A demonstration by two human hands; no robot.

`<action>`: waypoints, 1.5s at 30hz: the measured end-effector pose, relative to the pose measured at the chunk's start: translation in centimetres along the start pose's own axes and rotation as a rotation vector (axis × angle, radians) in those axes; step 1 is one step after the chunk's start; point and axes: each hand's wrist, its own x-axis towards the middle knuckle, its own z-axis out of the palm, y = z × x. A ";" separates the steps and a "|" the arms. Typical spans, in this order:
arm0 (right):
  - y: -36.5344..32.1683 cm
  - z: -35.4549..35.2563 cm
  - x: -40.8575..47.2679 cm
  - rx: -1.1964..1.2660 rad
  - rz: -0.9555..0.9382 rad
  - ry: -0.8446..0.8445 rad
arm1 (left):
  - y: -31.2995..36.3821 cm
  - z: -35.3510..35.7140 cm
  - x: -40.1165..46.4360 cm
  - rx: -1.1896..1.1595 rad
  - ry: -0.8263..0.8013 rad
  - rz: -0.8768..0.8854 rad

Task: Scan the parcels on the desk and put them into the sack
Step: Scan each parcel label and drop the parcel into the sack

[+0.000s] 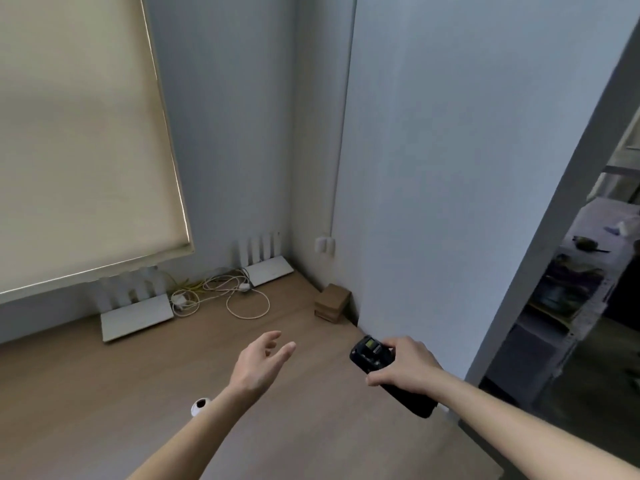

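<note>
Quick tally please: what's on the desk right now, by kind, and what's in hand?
Cardboard parcels: 1, against the right wall
White routers: 2
Cable tangle: 1, between the routers
Small white round object: 1, by the left forearm
Black scanner: 1, gripped by the right hand
Left hand: holding 0
Total: 6 things

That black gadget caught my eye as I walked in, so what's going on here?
A person stands at a wooden desk. Their right hand grips a black handheld scanner; the left hand reaches forward, open and empty. A small cardboard parcel sits in the desk's far corner by the wall, untouched. No sack is in view.
</note>
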 end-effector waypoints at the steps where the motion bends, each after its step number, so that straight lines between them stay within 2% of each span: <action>1: 0.2 0.3 1.5 -0.005 0.010 -0.008 | -0.3 0.4 1.4 0.004 -0.007 -0.008; 14: 4.7 5.1 28.0 0.026 0.090 -0.077 | -5.9 9.1 23.3 0.040 -0.031 -0.150; 20: 7.5 9.1 41.0 0.107 0.144 -0.074 | -8.4 15.2 35.5 0.079 -0.059 -0.173; 27: 9.2 13.2 51.5 0.231 0.134 -0.047 | -11.2 21.2 46.4 0.041 -0.080 -0.209; 36: 10.2 16.5 55.9 0.405 0.171 -0.073 | -14.0 24.3 50.7 -0.076 -0.116 -0.288; 40: 10.2 17.5 54.4 0.424 0.162 -0.101 | -14.4 23.8 48.7 -0.071 -0.118 -0.306; 45: 9.7 18.1 51.0 0.381 0.139 -0.236 | -15.2 22.3 44.3 -0.062 -0.084 -0.389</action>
